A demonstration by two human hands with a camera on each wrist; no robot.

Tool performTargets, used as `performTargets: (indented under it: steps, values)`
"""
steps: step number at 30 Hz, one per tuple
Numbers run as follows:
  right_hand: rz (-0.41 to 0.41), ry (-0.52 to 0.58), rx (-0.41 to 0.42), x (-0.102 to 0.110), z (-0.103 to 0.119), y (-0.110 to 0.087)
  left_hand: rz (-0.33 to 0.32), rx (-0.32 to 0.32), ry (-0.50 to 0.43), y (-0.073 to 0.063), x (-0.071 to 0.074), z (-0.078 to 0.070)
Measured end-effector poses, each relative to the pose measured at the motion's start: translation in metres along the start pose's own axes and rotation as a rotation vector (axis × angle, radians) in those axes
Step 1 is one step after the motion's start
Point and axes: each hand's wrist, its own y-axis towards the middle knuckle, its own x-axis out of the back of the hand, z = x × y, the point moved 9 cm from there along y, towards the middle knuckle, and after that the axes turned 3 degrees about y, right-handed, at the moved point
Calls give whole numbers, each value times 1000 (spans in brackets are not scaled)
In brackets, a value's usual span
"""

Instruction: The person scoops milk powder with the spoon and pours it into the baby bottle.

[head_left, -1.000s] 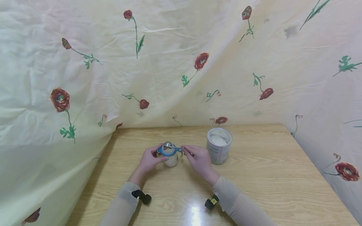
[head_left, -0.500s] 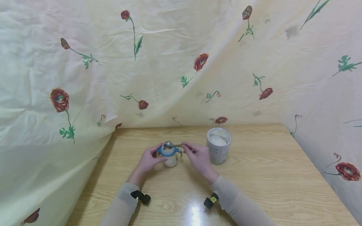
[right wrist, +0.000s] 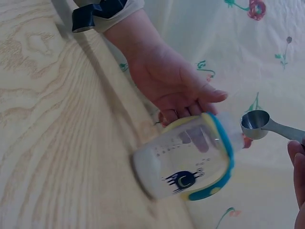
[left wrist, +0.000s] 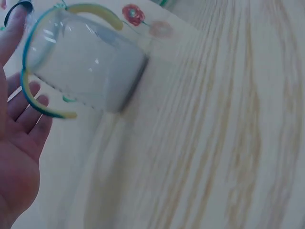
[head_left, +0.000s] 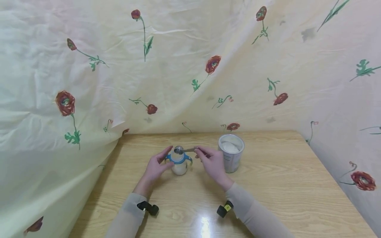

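A clear baby bottle with a blue-and-yellow handle ring stands upright on the table, white powder in its bottom. My left hand is beside it with fingers fairly straight and spread; in the right wrist view those fingers reach behind the bottle, thumb held away. My right hand pinches the handle of a metal measuring spoon, whose bowl is just over the bottle's mouth. In the right wrist view the spoon shows a bare metal inside.
An open can of white powder stands right of my right hand. Behind the wooden table hangs a flowered cloth, which also runs along the left and right sides.
My left fingers have loosened and straightened from around the bottle's ring. The spoon has risen slightly over the mouth with my right hand. The bottle and the can stay in place.
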Motion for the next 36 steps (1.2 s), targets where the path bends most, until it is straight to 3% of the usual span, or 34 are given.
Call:
performTargets:
  steps: [8,13,20,24,29,32,36]
  values:
    - [-13,60,-8,19,20,3,-198,-158,-4,-6,9,-36]
    - [-28,59,64,36,39,7,-271,-238,3,-8,8,-60]
    - [-78,132,103,68,56,17,-340,-390,93,-3,1,-92]
    - [-104,101,51,87,52,23,-345,-478,148,-1,-8,-109]
    - [-139,66,-37,114,38,31,-296,-585,183,3,-28,-128]
    - [-141,16,-97,131,26,38,-251,-661,198,6,-46,-144]
    - [-118,-23,-184,155,9,48,-153,-667,208,12,-78,-158]
